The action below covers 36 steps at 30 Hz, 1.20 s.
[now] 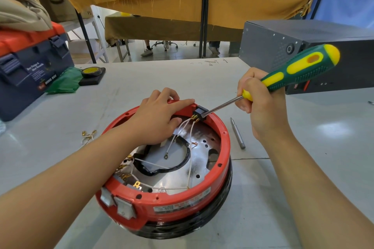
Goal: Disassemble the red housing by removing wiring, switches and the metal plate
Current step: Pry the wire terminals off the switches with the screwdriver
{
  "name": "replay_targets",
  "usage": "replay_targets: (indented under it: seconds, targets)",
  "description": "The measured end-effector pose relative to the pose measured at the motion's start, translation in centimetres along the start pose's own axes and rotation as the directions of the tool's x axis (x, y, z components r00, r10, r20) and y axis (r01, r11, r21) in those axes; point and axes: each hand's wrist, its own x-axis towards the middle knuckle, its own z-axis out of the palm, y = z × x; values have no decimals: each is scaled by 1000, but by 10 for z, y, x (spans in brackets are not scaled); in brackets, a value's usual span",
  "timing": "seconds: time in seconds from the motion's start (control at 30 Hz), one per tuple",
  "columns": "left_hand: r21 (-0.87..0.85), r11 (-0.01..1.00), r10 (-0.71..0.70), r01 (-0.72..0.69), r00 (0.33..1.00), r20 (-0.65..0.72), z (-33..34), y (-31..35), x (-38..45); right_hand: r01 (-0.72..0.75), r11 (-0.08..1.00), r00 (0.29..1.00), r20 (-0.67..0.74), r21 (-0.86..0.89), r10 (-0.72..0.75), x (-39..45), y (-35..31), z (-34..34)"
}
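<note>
The round red housing (182, 204) lies open side up on the grey table, on a black base ring. Inside is a shiny metal plate (200, 159) with white wires (190, 143) and brass terminals. A black switch block (199, 111) sits in the far rim, wires still attached. My left hand (159, 117) grips the far rim just left of that block, thumb inside. My right hand (257, 95) holds a green and yellow screwdriver (299, 68), its steel tip against the switch block. Two white rocker switches (117, 204) show on the near outer wall.
A loose screwdriver bit (237, 133) lies right of the housing. Removed wires with brass terminals (88, 136) lie to the left. A blue and red toolbox (30, 66), green bag and yellow tape roll (90, 72) stand far left. A dark grey metal box (303, 46) stands far right.
</note>
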Motion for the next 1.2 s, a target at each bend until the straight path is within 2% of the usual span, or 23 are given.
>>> replay_targets:
  seconds: [0.43,0.6,0.83,1.03,1.1,1.2]
  targets:
    - [-17,1000,-2,2,1000,-12,-1,2,0,-92,990,993,-65,104,99,7,12,-8]
    - [-39,999,-6,6,1000,-16,-2,2,-1,-169,983,985,30,74,168,-2,21,13]
    - [-60,998,-11,11,1000,0,-4,3,-2,-108,982,989,-87,152,122,7,18,-7]
    - [-184,981,-58,55,998,-9,-10,7,-4,-72,973,983,-150,221,107,7,17,-3]
    - [-218,974,-72,61,997,-42,-11,8,-4,-60,978,981,-167,201,94,5,17,-1]
    - [-260,963,-93,73,993,-67,-14,9,-4,-46,995,986,-154,84,58,-2,20,6]
